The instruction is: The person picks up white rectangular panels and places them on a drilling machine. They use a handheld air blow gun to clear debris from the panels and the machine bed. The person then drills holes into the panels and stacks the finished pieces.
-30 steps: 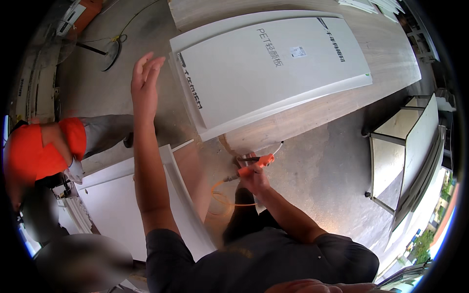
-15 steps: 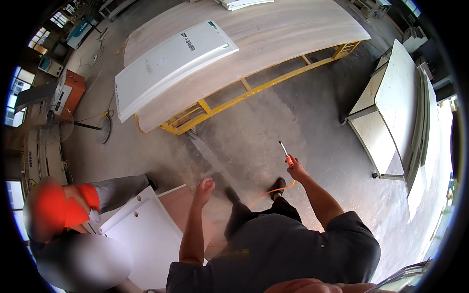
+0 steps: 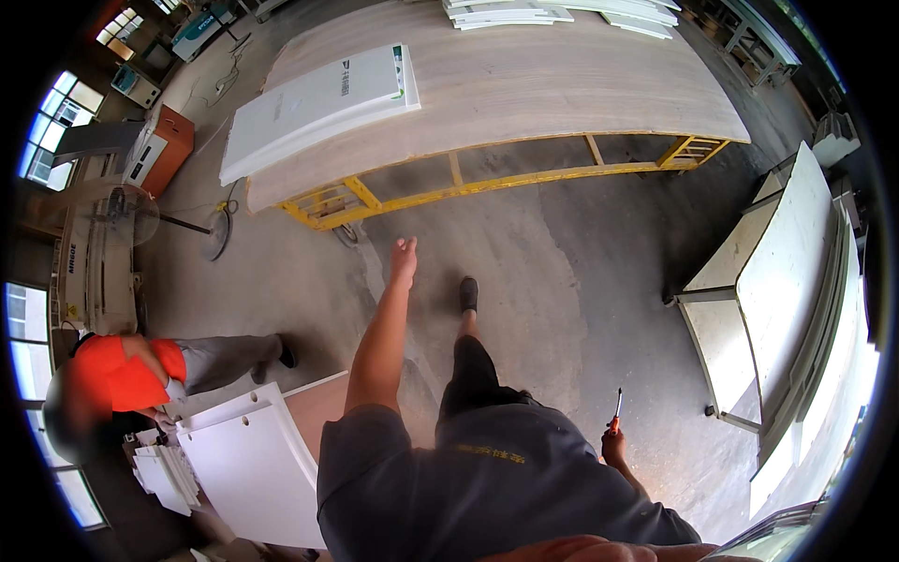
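My left hand reaches out ahead over the concrete floor, its fingers loosely bent and partly apart, holding nothing. Low at my right side, my right hand is closed around the handle of an orange air blow gun. Its slim metal nozzle ends in a dark tip and points away from me. Neither hand touches the large wooden-topped table ahead, which stands on a yellow frame. White panels lie stacked on its left part.
More white panels lie at the table's far side. A wheeled rack with boards stands at right. To my left, a co-worker in orange is beside a stack of white boards. A floor fan stands farther left.
I have stepped forward, and the table appears shifted in view. My left arm has swung forward; my right hand has dropped back with the blow gun. The orange hose is now out of sight.
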A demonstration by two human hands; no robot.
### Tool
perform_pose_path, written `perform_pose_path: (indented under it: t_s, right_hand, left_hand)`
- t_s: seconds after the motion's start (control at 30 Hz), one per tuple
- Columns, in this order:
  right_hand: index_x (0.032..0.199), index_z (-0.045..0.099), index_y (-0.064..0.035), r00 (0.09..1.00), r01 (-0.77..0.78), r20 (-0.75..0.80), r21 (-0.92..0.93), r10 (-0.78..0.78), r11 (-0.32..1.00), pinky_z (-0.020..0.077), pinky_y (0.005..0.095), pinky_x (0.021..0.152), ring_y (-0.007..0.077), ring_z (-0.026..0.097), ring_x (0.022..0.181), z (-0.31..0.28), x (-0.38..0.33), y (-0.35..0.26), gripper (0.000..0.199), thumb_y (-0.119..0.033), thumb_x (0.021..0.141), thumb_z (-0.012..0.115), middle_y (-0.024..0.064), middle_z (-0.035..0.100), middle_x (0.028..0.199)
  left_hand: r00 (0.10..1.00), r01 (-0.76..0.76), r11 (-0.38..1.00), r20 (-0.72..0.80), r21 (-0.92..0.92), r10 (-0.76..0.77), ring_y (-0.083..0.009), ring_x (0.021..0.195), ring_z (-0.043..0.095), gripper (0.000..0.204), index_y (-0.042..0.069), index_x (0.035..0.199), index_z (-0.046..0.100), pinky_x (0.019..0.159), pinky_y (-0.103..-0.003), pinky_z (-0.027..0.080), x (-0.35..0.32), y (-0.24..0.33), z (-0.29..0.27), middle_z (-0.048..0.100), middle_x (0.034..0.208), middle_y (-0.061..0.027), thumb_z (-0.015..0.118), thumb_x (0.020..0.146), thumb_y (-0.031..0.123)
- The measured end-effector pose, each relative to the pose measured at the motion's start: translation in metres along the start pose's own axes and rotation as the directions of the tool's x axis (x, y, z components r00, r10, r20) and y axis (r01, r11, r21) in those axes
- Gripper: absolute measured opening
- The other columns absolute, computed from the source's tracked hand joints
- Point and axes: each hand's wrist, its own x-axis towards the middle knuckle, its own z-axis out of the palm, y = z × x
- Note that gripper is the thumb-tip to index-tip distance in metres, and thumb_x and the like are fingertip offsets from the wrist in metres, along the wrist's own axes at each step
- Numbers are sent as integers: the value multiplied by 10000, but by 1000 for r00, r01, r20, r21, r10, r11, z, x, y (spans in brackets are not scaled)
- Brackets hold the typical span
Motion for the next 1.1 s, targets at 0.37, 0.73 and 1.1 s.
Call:
perform_pose_path:
  t_s: [0.37, 0.73, 1.1]
  right_hand:
    - [1304, 384, -82, 932, 141, 358, -201, -61, 969, 522, 388, 682, 259, 638, 803, -6, 91, -265, 552, -109, 792, 588, 140, 606, 908]
    - [970, 526, -36, 861, -475, 317, 215, 399, 853, 510, 321, 527, 160, 572, 580, -19, 307, -532, 337, -87, 725, 751, 42, 549, 719]
    - [997, 524, -34, 785, -147, -511, 395, 350, 907, 469, 381, 686, 266, 578, 729, -115, 400, -491, 316, -56, 721, 676, 120, 591, 800]
  left_hand:
    - [621, 99, 872, -655, -479, -430, -398, 1015, 610, 590, -88, 1208, 393, 814, -458, 519, 457, 102, 155, 557, 1134, -310, 544, 934, 412]
    - [475, 397, 918, -854, -5, -210, -356, 855, 664, 652, -106, 1096, 474, 512, -486, 488, 753, 103, 61, 651, 911, -216, 467, 932, 524]
    - [762, 608, 779, 163, 157, -627, -202, 840, 591, 407, 67, 1183, 507, 715, -354, 478, 520, -61, 312, 621, 1034, -80, 508, 942, 395]
